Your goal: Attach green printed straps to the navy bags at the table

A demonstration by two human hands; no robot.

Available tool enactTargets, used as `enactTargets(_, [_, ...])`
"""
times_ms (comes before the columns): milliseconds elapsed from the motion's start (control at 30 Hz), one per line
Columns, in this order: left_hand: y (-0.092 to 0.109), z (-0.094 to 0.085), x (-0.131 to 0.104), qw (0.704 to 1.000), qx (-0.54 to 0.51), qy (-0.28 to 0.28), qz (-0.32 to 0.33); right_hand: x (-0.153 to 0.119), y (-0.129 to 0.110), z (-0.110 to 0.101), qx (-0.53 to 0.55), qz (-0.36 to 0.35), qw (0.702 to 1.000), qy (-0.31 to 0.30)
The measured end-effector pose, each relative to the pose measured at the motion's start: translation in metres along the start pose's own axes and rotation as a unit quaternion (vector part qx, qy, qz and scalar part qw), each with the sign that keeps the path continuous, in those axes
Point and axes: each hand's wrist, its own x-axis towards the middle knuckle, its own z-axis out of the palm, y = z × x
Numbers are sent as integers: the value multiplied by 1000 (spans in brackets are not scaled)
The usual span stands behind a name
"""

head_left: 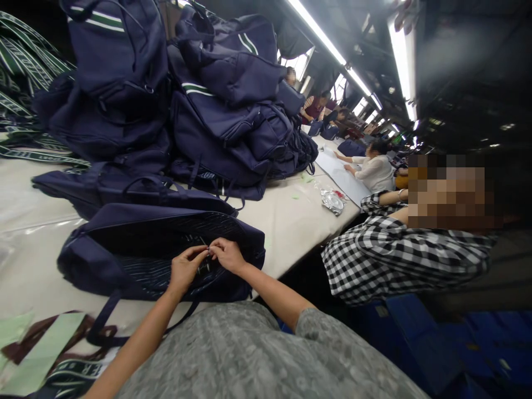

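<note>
An open navy duffel bag (162, 219) lies on the table right in front of me, its striped dark lining showing. Over its opening my left hand (185, 267) and my right hand (226, 254) meet fingertip to fingertip. Both hands are closed in a pinch on something small and light-coloured, too tiny to name. A few thin pale bits show just beneath the fingers, against the lining. The bag's strap (106, 316) hangs down its near side, by my left forearm.
Navy bags (224, 111) are heaped at the back, with green-and-white webbing straps (25, 61) at far left. Light green pieces (45, 354) lie at lower left. A silvery packet (332, 201) rests near the table edge. A person in a checked shirt (386, 255) is close on my right.
</note>
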Motion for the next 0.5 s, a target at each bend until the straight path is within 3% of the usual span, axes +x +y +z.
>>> enactTargets(267, [8,2,-8,992,55,-18,112,-8,1,-7,3,-29,999,-27])
enactTargets(500, [4,5,-7,996,27,13,84,-2,-1,-7,15,-23,998,-52])
